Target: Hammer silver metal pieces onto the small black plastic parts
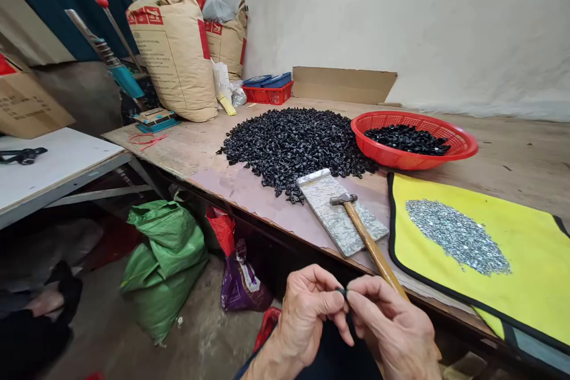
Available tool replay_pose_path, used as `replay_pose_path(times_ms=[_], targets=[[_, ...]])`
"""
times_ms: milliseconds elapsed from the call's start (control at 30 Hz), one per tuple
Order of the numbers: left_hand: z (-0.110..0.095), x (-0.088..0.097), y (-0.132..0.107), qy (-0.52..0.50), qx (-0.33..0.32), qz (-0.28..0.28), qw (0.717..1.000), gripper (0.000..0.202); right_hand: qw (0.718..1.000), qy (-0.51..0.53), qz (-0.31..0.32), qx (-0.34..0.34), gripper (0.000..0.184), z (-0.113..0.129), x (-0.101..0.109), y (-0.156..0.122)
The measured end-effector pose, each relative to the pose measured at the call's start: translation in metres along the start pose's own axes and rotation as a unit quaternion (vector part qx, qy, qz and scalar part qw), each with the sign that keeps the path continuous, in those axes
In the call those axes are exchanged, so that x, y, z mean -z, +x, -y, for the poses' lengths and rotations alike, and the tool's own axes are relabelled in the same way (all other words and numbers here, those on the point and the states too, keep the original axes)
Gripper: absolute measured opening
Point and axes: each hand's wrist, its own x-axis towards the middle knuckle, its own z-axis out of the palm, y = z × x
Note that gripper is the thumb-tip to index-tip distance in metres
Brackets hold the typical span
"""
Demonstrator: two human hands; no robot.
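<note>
My left hand pinches a small black plastic part between thumb and index finger, in front of the table edge. The fingertips of my right hand are closed at the same part from the other side; whether they hold a second tiny piece is hidden. Beyond the hands, a hammer with a wooden handle rests its head on a speckled stone slab. Its handle runs down behind my right hand. A large pile of black plastic parts lies behind the slab.
At right, small shiny metal pieces lie on a yellow cloth. A red basket holds more black parts. Paper sacks, a hand press and a red tray stand farther back. A green sack sits on the floor.
</note>
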Motion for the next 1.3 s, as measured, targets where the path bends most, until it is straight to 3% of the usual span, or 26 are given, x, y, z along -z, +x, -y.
replay_pose_path(times_ms=[167,433,533,600,700,767,800,933,1100,1300], targets=[[-0.008,-0.005,0.007,0.004,-0.004,0.007,1.000,0.015,0.998,-0.041,0.010,0.038,0.028,0.013,0.004,0.012],[-0.011,-0.010,0.011,0.023,0.000,-0.013,1.000,0.015,0.997,-0.059,0.003,0.055,0.032,0.010,0.014,0.013],[-0.015,-0.010,0.011,0.044,-0.004,-0.026,0.999,0.016,0.990,-0.116,-0.016,0.076,0.034,0.015,0.022,0.019],[-0.019,-0.009,0.011,0.063,-0.009,-0.041,0.997,0.016,0.965,-0.201,-0.071,0.154,0.029,0.021,0.028,0.026],[-0.023,-0.005,0.014,0.087,-0.021,-0.065,0.994,0.016,0.869,-0.391,-0.145,0.266,0.021,0.027,0.036,0.042],[-0.025,-0.004,0.016,0.097,-0.025,-0.073,0.992,0.018,0.818,-0.493,-0.142,0.260,0.015,0.029,0.039,0.052],[-0.026,-0.004,0.018,0.102,-0.025,-0.074,0.992,0.018,0.817,-0.513,-0.122,0.233,0.013,0.029,0.041,0.056],[-0.031,-0.010,0.022,0.118,-0.028,-0.078,0.989,0.021,0.882,-0.451,-0.016,0.134,0.007,0.030,0.044,0.068],[-0.048,-0.021,0.037,0.135,-0.052,-0.095,0.985,0.023,0.936,-0.340,0.090,0.008,0.006,0.037,0.054,0.083],[-0.057,-0.026,0.059,0.149,-0.081,-0.122,0.978,0.025,0.958,-0.159,0.194,-0.135,0.027,0.046,0.055,0.083]])
